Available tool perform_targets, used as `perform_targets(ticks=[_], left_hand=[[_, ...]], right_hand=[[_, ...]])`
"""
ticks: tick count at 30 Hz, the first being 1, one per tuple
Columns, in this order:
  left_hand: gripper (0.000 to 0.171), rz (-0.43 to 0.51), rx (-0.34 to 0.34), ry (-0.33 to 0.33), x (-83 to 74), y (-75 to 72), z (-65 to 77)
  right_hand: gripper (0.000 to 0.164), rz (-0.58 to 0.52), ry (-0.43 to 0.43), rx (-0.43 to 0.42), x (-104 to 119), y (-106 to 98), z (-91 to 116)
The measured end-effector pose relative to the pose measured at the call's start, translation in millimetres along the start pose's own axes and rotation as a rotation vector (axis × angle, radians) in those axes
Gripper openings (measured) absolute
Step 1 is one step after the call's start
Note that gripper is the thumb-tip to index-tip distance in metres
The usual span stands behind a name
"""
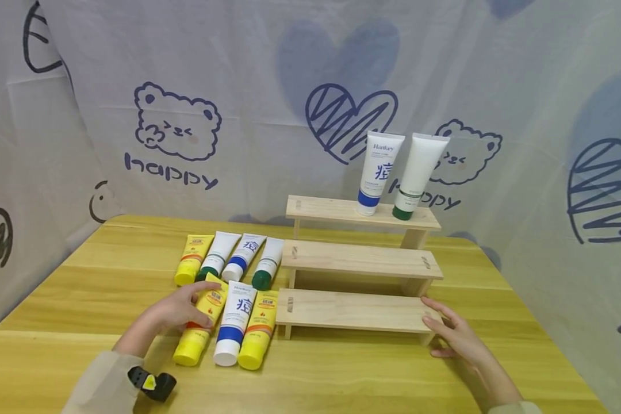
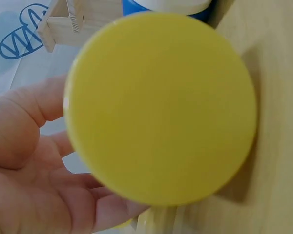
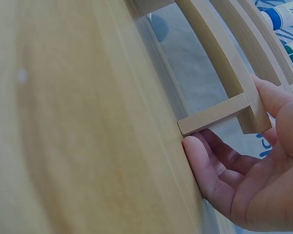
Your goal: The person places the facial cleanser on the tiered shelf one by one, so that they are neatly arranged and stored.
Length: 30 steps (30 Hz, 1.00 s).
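Note:
My left hand point(image 1: 178, 310) grips a yellow tube point(image 1: 190, 345), its fingers at the upper end and thumb along the side. The tube's round yellow cap point(image 2: 161, 109) fills the middle of the left wrist view. Beside it lie a white tube with a blue band point(image 1: 231, 333) and another yellow tube point(image 1: 259, 333). My right hand point(image 1: 457, 333) holds the right end of the lowest step of a three-tier wooden display stand point(image 1: 352, 310). In the right wrist view, digits rest against the stand's leg point(image 3: 215, 114) and the step's end.
Behind the front tubes lies a row of several more, including a yellow tube point(image 1: 194, 259) and a green-capped white tube point(image 1: 269, 261). On the top tier stand a blue-banded white tube point(image 1: 378, 172) and a green-capped tube point(image 1: 419, 172). A patterned curtain point(image 1: 259, 69) backs the wooden table point(image 1: 341, 379).

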<state>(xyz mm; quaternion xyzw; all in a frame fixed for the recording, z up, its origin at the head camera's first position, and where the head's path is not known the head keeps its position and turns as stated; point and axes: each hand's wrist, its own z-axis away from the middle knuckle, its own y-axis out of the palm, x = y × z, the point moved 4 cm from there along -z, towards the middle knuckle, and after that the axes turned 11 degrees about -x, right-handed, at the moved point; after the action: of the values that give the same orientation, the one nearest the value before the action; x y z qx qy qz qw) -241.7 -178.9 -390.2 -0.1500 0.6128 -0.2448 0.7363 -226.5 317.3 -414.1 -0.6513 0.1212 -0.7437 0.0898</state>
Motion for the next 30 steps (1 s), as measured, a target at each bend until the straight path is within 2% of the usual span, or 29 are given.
perform_targets(ticks=[8, 14, 24, 30], left_hand=[[0.071, -0.052, -0.056, 0.053, -1.9, -7.6, -1.1], [0.061, -0.074, -0.077, 0.101, -7.1, -14.1, -0.1], [0.062, 0.018, -0.072, 0.155, -21.3, -22.4, -3.0], [0.062, 0.067, -0.086, 0.251, -32.3, -23.8, -6.4]], right_hand=[[0.055, -0.004, -0.005, 0.005, 0.0, 0.3, 0.8], [0.055, -0.01, -0.005, 0.007, -1.1, 0.5, 0.6], [0.056, -0.01, 0.003, -0.004, -2.2, 0.6, -0.3], [0.056, -0.01, -0.009, 0.004, -0.7, 0.0, -0.7]])
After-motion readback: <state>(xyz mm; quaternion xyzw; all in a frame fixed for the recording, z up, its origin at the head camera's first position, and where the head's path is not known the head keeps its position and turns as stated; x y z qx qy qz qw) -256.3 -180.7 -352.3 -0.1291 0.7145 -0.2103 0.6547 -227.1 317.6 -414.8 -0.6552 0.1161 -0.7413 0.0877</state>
